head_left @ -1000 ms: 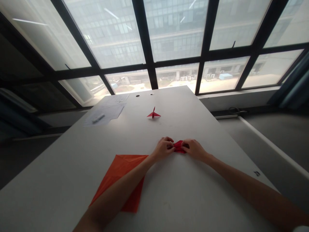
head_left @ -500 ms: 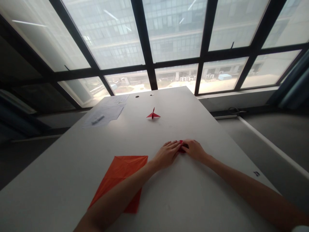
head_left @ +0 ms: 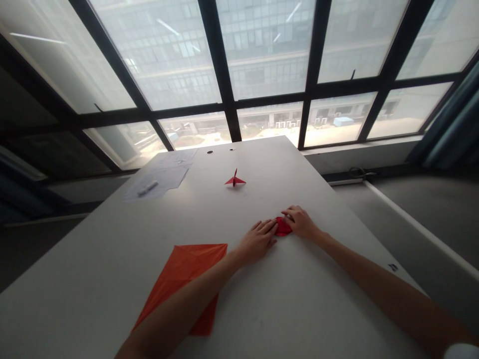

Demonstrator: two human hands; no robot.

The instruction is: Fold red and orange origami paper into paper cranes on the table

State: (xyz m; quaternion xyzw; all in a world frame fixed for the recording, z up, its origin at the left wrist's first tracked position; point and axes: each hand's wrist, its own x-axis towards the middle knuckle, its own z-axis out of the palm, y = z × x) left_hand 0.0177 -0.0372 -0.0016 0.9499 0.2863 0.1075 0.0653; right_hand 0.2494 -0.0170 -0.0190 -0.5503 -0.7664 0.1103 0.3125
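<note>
A small folded red paper point(head_left: 283, 227) lies on the white table point(head_left: 299, 299) between my hands. My left hand point(head_left: 259, 241) rests flat beside it, its fingertips on the paper's left edge. My right hand point(head_left: 300, 221) is at the paper's upper right, fingers bent and a little apart, touching its edge. Farther back stands a red folded paper figure point(head_left: 235, 180) with pointed wings. An orange paper sheet point(head_left: 187, 269) with crease lines lies at the left, partly hidden under my left forearm.
White paper sheets point(head_left: 168, 174) lie at the table's far left with a pale tube-like object point(head_left: 147, 188) on them. A small dark mark point(head_left: 392, 268) is near the right edge. Windows stand behind the table.
My right hand has lifted slightly up and right from the red paper, so more of it shows. My left hand stays at its left edge. The view has shifted slightly.
</note>
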